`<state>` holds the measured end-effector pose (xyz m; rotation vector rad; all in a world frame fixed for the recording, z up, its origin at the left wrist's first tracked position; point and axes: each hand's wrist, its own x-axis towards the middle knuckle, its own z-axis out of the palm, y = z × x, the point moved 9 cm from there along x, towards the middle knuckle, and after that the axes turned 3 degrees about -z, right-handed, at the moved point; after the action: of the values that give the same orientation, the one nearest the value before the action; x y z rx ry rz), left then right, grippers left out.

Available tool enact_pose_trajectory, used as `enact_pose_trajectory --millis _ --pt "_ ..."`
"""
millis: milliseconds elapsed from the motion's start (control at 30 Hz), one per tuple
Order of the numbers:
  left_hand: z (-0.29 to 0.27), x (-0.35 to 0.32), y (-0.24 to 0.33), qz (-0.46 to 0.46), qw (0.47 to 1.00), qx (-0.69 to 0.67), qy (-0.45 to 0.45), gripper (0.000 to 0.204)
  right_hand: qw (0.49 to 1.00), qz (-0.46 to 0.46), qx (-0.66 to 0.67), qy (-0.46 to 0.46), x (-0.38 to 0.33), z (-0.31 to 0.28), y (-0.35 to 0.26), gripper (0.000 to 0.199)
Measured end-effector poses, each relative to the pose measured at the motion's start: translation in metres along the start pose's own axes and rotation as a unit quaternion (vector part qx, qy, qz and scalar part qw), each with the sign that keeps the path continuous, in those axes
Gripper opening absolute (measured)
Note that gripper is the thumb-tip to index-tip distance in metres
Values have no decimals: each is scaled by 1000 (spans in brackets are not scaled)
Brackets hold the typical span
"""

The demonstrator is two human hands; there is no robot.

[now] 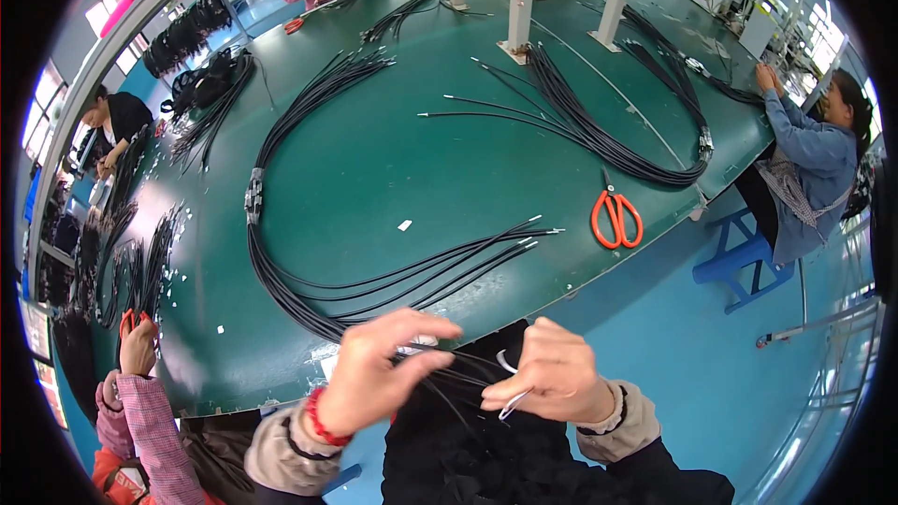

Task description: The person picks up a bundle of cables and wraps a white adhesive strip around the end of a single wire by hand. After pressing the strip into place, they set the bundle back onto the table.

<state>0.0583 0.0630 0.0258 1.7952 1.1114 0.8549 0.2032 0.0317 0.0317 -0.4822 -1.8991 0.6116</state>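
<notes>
My left hand (pixel 383 369), with a red band at its wrist, is held over a bundle of black cables (pixel 290 299) at the near table edge. Its thumb and fingers are apart, and the cables pass below them. To its right my right hand (pixel 552 369) is closed, pinching a thin white strip (pixel 513 404) that curves out on both sides of the fingers. Several black cable ends hang between the two hands, over my dark lap. The bundle loops away across the green table, gathered at one spot (pixel 253 194) on the left.
Orange-handled scissors (pixel 616 220) lie at the table's right edge. A second cable bundle (pixel 599 136) curves near white posts (pixel 520 0). Other people sit around the green table (pixel 440 178); at lower left a co-worker's hand (pixel 138 348) holds orange-handled scissors. A blue stool (pixel 734 262) stands right.
</notes>
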Motion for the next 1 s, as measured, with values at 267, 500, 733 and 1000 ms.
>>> enact_pose_trajectory --millis 267,500,733,1000 --pt "79 108 -5 127 959 252 -34 48 996 44 40 -66 -25 -33 14 25" --pt "132 149 -34 42 938 331 -92 31 969 180 154 -70 -56 -99 37 31" --pt "109 144 -2 87 956 275 -52 18 909 303 169 231 -62 -152 65 28" --pt "-6 77 78 -2 1000 -29 0 13 899 361 166 183 55 -80 12 16"
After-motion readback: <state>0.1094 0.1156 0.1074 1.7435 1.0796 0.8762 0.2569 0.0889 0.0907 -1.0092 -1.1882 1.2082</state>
